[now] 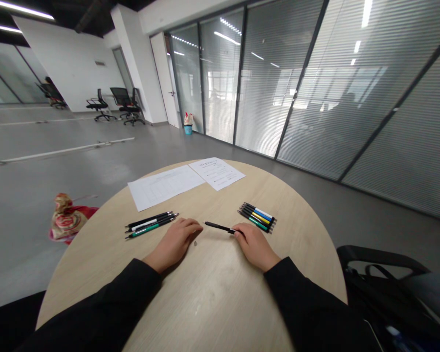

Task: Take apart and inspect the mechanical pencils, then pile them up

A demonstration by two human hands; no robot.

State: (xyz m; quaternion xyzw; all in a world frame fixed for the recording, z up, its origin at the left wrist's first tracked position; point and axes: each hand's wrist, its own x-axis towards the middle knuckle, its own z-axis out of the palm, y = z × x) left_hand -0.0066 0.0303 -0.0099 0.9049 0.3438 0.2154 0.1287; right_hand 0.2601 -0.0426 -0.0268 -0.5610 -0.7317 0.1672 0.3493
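My right hand [252, 244] is closed on the right end of a black pen [218, 227], whose tip points left over the table. Beside the left group of pens [150, 225] rests my left hand [174, 244], palm down with its fingers bent; whether anything lies under it is hidden. That group has black, white and green barrels, laid side by side. Just beyond my right hand lies a row of several pens [257, 217] with white, blue, yellow, black and green parts. A tiny dark bit [195, 243] is on the tabletop between my hands.
Two printed sheets [166, 186] [217, 173] lie at the far side of the round wooden table [212, 303]. A black chair [385, 259] stands close at the right. On the floor at the left is a red and gold bag [68, 220].
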